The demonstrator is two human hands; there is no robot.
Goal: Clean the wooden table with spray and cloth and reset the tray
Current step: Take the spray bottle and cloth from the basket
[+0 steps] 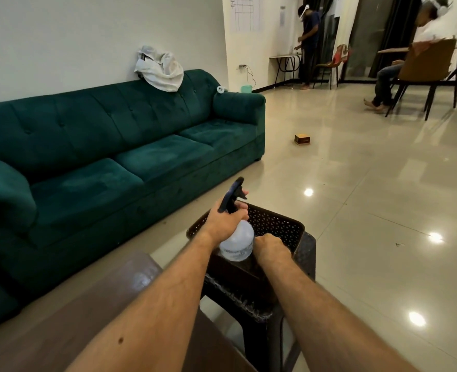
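My left hand (226,218) grips the neck of a clear spray bottle (236,244) with a dark trigger head, holding it upright over the near part of a dark brown perforated tray (275,221). The tray sits on a dark plastic stool (306,253). My right hand (271,247) reaches down into the tray beside the bottle, fingers curled and hidden below the rim; what they hold cannot be seen. The wooden table (61,318) lies at the lower left under my left forearm, with a faint wet patch on its top. No cloth is visible near the hands.
A long green sofa (114,146) runs along the left wall with a white cloth bundle (160,67) on its back. A small brown box (302,138) lies on the glossy floor. One person stands at the far wall; another sits on a chair (426,63) at far right.
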